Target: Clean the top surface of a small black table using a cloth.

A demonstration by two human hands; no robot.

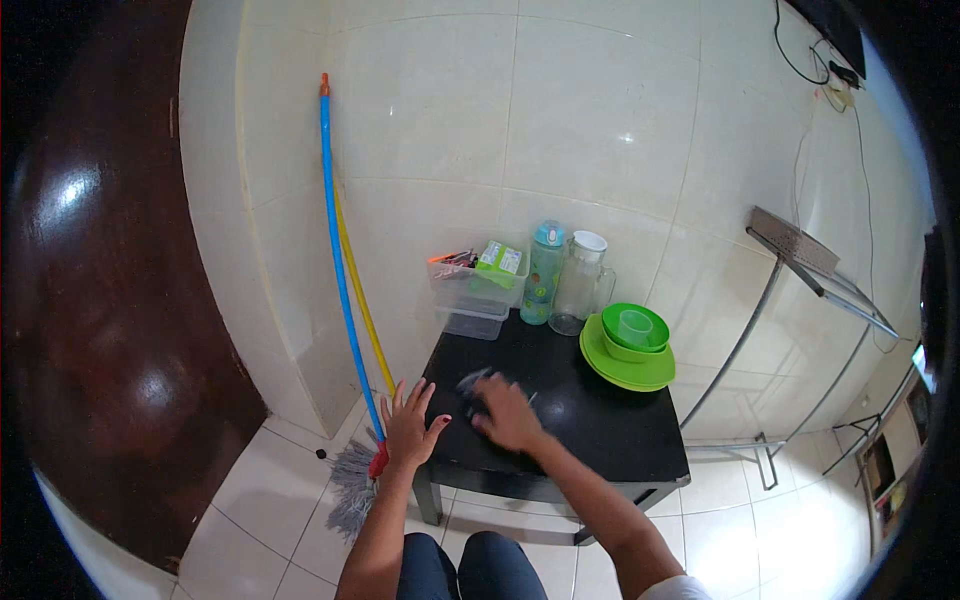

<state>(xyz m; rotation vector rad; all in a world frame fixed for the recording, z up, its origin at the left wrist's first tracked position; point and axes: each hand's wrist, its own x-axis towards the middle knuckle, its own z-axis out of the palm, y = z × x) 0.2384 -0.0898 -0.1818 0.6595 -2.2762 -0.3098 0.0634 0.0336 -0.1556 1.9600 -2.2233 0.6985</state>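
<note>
My right hand (507,412) presses a dark crumpled cloth (474,384) onto the top of a small black table (592,442); hand and cloth are slightly blurred. At the table's left edge my left hand (411,427) holds nothing, its fingers spread. Green plates (630,373) with a green bowl (619,351) and a small translucent green cup (635,327) are stacked at the table's right. Behind them stand a clear jug with a white lid (576,289) and a teal water bottle (543,277).
Stacked clear plastic containers (472,319) fill the back left corner, with a green box (499,259) in the top one. A mop with a blue handle (341,262) and a yellow pole (360,300) lean on the wall. A metal-framed ironing stand (739,352) is at right; a brown door (135,285) at left.
</note>
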